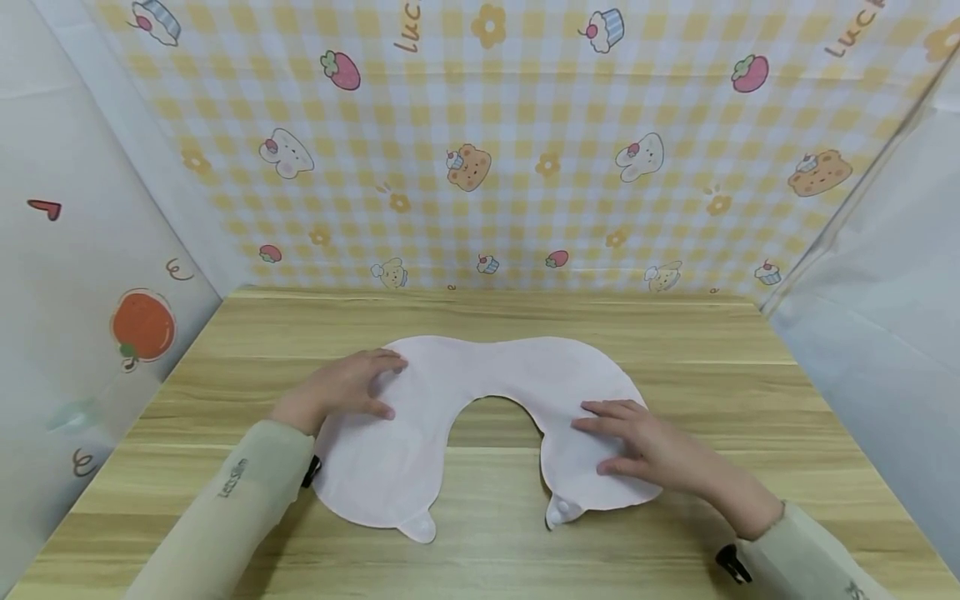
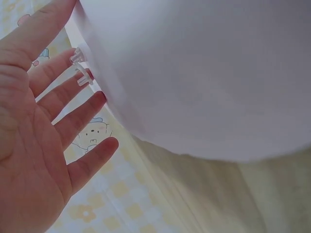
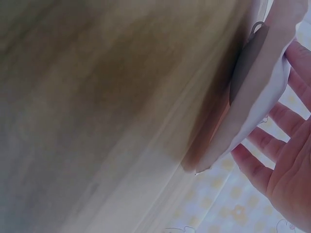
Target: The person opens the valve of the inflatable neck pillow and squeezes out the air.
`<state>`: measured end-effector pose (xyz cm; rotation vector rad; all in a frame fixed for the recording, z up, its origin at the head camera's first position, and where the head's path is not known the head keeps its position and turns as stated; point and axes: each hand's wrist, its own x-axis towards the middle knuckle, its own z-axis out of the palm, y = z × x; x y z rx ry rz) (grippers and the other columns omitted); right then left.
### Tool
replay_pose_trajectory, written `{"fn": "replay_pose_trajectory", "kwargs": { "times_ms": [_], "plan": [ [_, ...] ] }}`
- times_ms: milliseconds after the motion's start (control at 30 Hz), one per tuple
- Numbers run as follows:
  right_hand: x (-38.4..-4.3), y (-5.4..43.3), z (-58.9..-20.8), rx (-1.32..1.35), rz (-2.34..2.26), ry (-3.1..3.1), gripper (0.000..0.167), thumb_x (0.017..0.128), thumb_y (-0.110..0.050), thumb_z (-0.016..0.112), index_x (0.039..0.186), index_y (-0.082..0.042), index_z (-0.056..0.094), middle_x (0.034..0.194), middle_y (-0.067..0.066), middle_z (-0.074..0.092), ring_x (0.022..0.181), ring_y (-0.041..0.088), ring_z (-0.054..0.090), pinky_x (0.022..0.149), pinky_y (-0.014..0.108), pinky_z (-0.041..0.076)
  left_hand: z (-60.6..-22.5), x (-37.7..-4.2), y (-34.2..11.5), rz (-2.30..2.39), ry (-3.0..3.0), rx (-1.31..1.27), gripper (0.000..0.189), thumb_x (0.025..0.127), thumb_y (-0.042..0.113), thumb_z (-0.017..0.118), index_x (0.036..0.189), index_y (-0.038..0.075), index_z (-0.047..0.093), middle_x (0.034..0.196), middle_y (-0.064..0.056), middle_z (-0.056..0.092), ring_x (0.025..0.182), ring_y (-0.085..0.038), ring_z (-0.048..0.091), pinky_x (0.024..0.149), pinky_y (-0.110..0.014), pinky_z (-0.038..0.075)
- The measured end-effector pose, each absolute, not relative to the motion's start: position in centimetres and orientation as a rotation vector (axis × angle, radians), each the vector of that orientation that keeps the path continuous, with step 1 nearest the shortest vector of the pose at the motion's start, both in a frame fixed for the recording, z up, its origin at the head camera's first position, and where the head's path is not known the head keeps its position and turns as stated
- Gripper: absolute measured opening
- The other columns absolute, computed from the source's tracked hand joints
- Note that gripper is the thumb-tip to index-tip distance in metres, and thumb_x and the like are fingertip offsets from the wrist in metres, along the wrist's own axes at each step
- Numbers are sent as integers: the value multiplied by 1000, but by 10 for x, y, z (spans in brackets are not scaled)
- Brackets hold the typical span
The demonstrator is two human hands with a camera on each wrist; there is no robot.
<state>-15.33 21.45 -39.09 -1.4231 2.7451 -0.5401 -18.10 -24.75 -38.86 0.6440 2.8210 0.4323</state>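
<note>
A pale pink U-shaped neck pillow [image 1: 491, 367] lies rather flat on the wooden table, its opening toward me. At its two ends are small tabs; the right tab [image 1: 564, 507] shows a round snap. My left hand [image 1: 345, 387] touches the left arm of the pillow with spread, relaxed fingers. On the right arm rests my right hand [image 1: 648, 446], fingers loosely extended. In the left wrist view, a clear plastic fitting [image 2: 81, 67] shows at the pillow's edge beside the fingers. A dark patch with a small loop [image 3: 248, 63] is visible on the underside in the right wrist view.
The wood-grain table [image 1: 495, 558] extends around the pillow on all sides. A yellow checked cloth [image 1: 510, 117] with cartoon prints hangs behind it. Pale cloth walls [image 1: 67, 275] stand at the left and right.
</note>
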Motion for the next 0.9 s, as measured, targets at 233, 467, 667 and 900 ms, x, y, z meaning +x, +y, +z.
{"fn": "replay_pose_trajectory", "kwargs": {
  "times_ms": [233,467,667,900],
  "plan": [
    [-160,216,-391,-1359,-584,2728,53,85,-32,77,135,-21,62,143,12,57,130,32,53,100,52,49,-386,-189,-245,443,2805,630,76,77,30,85,140,3,54,148,-21,50,139,-43,42,114,-58,35],
    [-168,217,-392,-1303,-602,2717,53,86,-33,76,136,-21,62,145,12,56,132,33,52,102,53,47,-384,-198,-241,433,2794,607,76,78,30,85,142,3,53,150,-20,47,141,-42,41,115,-57,34],
    [-174,218,-391,-1270,-638,2695,53,86,-30,76,136,-19,62,146,14,55,133,34,51,102,53,47,-386,-207,-239,437,2785,625,76,78,29,84,141,3,52,150,-22,46,140,-43,41,115,-57,34],
    [-182,220,-392,-1246,-676,2688,53,85,-27,78,135,-19,62,146,15,54,133,35,50,102,54,46,-386,-217,-238,454,2768,594,76,79,29,84,143,3,51,152,-21,45,142,-42,40,117,-56,32]
  ]
}}
